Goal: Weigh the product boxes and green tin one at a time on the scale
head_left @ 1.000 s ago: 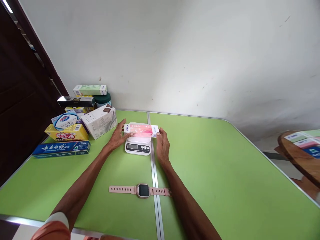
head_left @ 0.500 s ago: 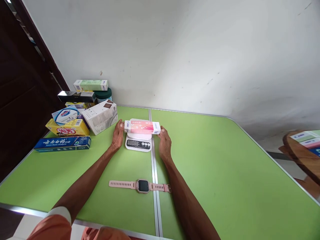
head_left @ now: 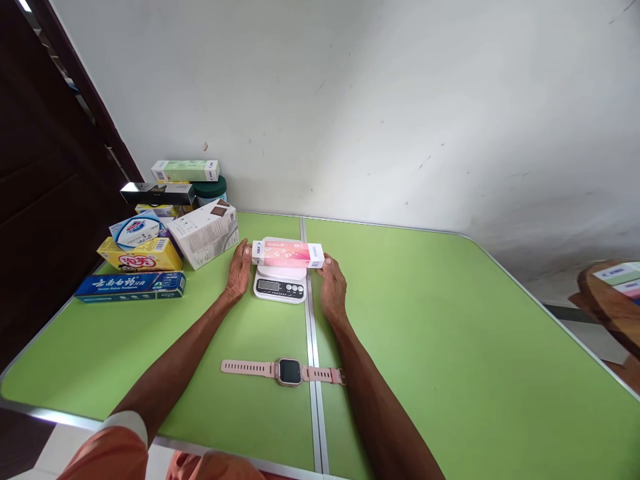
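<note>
A long pink and white carton lies crosswise over the platform of a small white digital kitchen scale. At the carton's left end, my left hand has its fingertips against the edge. My right hand grips the right end, thumb on the near side and fingers partly hidden. The scale's dark display and buttons face me; no reading can be made out. Nearer to me, a smartwatch with a pink strap is stretched flat, its buckle end beside my right forearm.
On the left stand a blue toothpaste box, a yellow box, a soap box, a white box, a black box, a green carton and a green-lidded tub. A wall backs the green table; a round wooden stool is at right.
The whole view has shifted slightly, so everything sits a little further right. Both hands stay at the ends of the carton, and the carton stays on the scale.
</note>
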The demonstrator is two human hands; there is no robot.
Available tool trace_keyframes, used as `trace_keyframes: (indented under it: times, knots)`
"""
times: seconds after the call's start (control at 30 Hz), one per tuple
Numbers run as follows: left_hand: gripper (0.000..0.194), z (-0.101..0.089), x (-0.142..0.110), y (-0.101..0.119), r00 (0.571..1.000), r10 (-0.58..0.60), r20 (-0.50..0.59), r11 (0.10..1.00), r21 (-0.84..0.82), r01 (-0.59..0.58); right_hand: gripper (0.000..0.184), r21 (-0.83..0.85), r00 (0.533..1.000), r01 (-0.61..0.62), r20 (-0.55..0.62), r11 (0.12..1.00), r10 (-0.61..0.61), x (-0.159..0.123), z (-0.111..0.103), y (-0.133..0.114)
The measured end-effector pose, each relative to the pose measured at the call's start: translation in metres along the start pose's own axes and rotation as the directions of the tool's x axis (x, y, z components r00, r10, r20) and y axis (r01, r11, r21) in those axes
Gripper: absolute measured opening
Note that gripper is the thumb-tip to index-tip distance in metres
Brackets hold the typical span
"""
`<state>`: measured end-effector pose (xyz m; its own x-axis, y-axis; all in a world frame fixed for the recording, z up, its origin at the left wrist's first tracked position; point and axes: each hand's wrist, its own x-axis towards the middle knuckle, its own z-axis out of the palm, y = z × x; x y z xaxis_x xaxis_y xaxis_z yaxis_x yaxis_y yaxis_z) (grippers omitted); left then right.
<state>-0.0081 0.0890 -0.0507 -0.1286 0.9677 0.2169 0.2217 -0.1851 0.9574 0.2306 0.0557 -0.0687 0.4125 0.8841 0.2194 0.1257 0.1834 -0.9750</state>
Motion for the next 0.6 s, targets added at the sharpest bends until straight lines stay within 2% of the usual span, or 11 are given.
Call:
trace_keyframes:
  times: [0.6]
  knots:
    - [0.097,0.0002,0.0006,-0.0004,1.0,-0.003,-0.004,0.999,0.04,0.003,0.067,-0.048,0.996,0.077,0.041,0.996,-0.075,-0.0033,-0.0017,-0.0067]
